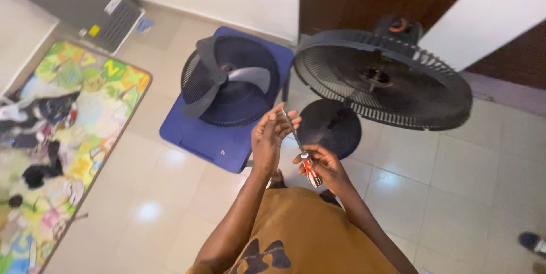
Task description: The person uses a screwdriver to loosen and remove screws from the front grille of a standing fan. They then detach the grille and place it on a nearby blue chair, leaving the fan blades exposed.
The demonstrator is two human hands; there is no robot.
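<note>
While the right hand (323, 166) grips the red-and-white handle of a screwdriver (301, 150), the left hand (269, 135) closes its fingertips (282, 119) around the far end of the metal shaft. The tool lies slanted between the two hands: its handle sits near and to the right, low by the person's chest, and its shaft runs up and to the left, away from the body, to the tip pinched in the left fingers. So the long axis points from the right hand toward the left one, and both hands touch it, one at each end.

Beyond the hands, the fan's rear grille (384, 77) on its stand lies to the far right, with its round black base (330, 127) just beyond the screwdriver's tip. To the far left, the front grille with the loose fan blade (227, 80) in it rests on a blue stool (196, 134). Of the two fan parts, the base and rear grille lie closer to the tip of the tool. A colourful play mat (62, 149) covers the tiled floor well off to the left.
</note>
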